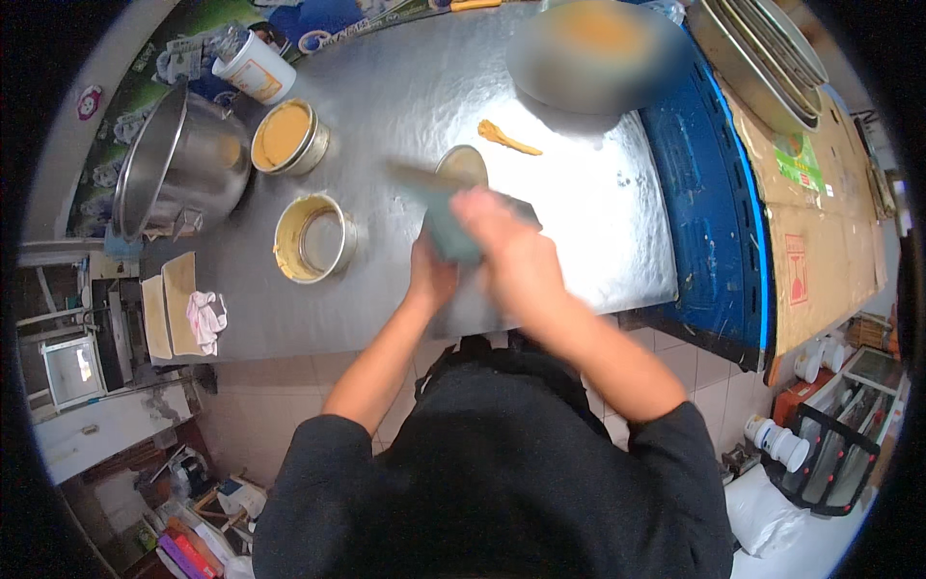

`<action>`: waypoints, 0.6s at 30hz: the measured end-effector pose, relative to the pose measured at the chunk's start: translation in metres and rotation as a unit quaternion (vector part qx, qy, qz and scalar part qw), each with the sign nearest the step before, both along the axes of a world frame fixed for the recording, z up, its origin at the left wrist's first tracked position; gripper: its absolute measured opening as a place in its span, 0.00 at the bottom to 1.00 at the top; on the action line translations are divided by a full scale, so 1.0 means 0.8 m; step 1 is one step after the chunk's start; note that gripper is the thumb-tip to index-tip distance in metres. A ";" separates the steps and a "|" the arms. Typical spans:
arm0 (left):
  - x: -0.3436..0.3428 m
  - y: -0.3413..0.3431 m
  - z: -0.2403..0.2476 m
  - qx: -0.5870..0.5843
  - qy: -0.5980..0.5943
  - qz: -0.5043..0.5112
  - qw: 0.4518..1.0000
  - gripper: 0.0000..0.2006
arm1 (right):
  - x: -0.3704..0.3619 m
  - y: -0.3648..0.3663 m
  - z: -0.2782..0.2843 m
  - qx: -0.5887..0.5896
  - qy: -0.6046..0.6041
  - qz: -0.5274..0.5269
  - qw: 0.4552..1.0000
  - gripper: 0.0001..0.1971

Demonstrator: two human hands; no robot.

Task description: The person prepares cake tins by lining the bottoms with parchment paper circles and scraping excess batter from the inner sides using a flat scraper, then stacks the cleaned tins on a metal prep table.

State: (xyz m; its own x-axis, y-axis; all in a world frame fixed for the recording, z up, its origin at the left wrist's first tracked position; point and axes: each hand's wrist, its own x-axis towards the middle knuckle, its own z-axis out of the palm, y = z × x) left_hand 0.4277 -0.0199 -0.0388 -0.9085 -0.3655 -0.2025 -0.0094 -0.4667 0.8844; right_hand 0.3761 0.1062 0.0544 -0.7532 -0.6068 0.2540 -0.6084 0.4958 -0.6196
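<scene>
The right hand (516,246) was blurred, its fingers bent in against the top of a dark green thing (449,232); whether they were closed fully around it, I cannot tell. The left hand (434,275) was at the lower left of the green thing, touching it, its fingers mostly hidden, so how far open they were cannot be told either. The green thing was above the near part of the steel table (376,125), with a blurred flat strip (420,176) jutting to its upper left and a small round tin (464,162) just beyond.

A strip of orange paste (509,138) lay farther up. To the left stood a smeared tin (348,236) and, behind it, a tin full of orange paste (283,135), near a tilted steel bowl (183,159). A larger bowl (550,72), blurred, stood at the far right.

As for printing, the white tub (254,69) bore an orange-framed label. The cardboard (839,241) at the right carried a red printed block and a green label (798,164) with a red patch. The dark green sheet (145,72) at the far left edge showed pale pictures, and white lettering on blue marked the far edge.
</scene>
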 end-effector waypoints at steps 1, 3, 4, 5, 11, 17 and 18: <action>0.003 -0.008 -0.014 -0.084 -0.002 -0.020 0.996 0.18 | 0.022 -0.004 0.010 -0.056 0.060 0.056 0.995 0.31; 0.008 -0.024 -0.039 -0.254 -0.003 -0.047 0.966 0.20 | -0.007 -0.010 -0.016 -0.022 0.057 -0.034 0.998 0.29; 0.009 -0.019 -0.021 -0.266 -0.011 -0.035 0.963 0.20 | -0.024 -0.004 -0.015 0.004 -0.019 -0.069 0.997 0.29; 0.006 -0.016 -0.007 -0.283 -0.013 -0.020 0.959 0.19 | -0.038 -0.001 -0.010 0.023 -0.088 -0.101 0.991 0.29; 0.005 -0.016 -0.004 -0.157 0.047 0.039 0.986 0.19 | -0.047 0.009 0.003 -0.002 -0.085 -0.113 0.990 0.28; -0.006 0.008 0.087 0.038 0.129 0.061 0.989 0.19 | -0.118 0.093 -0.088 -0.127 -0.246 -0.246 0.929 0.19; -0.024 0.021 0.113 0.073 0.132 0.023 0.988 0.18 | -0.119 0.113 -0.091 -0.291 -0.357 -0.254 0.851 0.16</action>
